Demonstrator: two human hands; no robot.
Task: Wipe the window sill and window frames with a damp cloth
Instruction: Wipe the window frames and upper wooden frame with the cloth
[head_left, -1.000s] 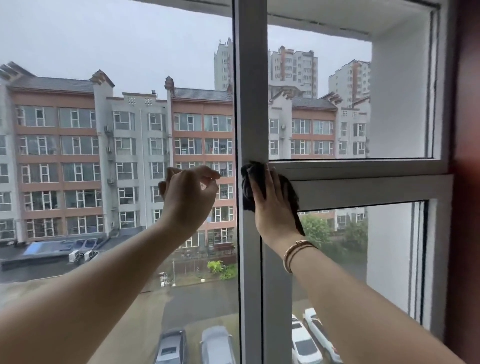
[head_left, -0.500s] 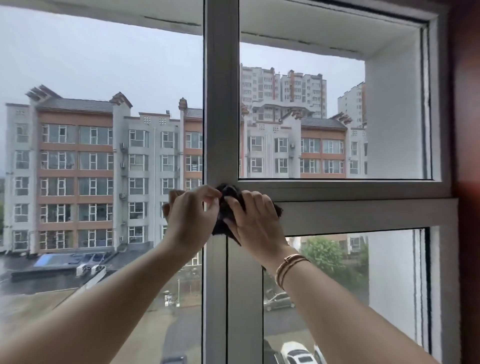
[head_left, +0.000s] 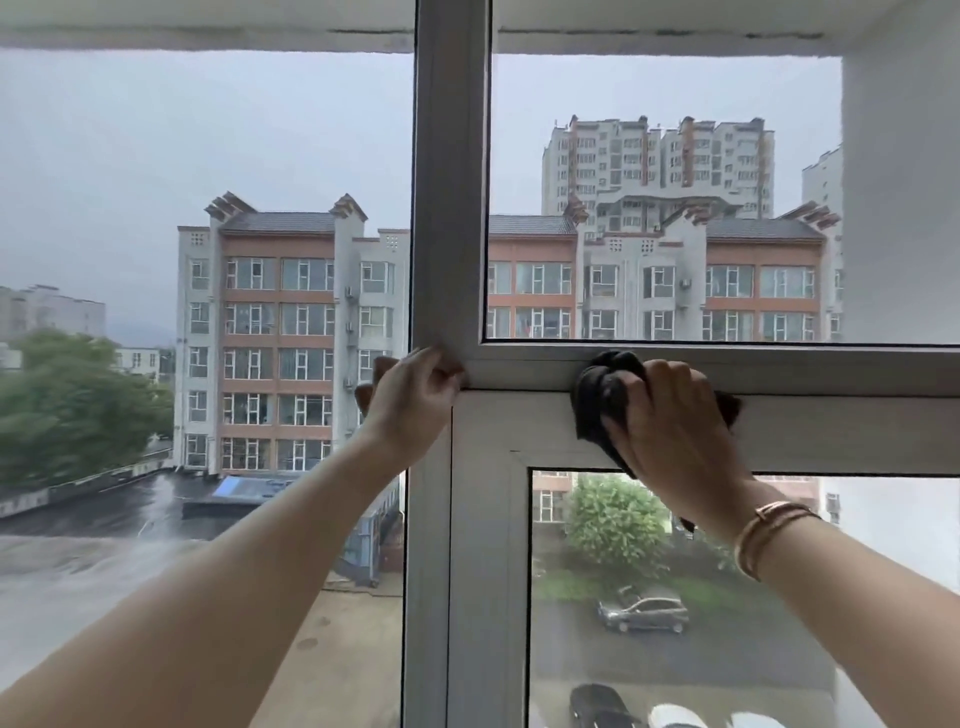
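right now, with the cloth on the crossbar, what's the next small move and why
Probably slide the right hand and dark cloth rightward along the horizontal frame bar: the cloth sits near its left end, and the left hand braces on the vertical post.

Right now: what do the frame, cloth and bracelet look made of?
Frame: looks like white PVC or painted aluminium; smooth, matte, dark seals at the glass.
Cloth: dark soft fabric, maybe microfibre; it bunches in folds under the right hand.
Bracelet: gold-coloured metal, it seems; thin, rigid, shiny.
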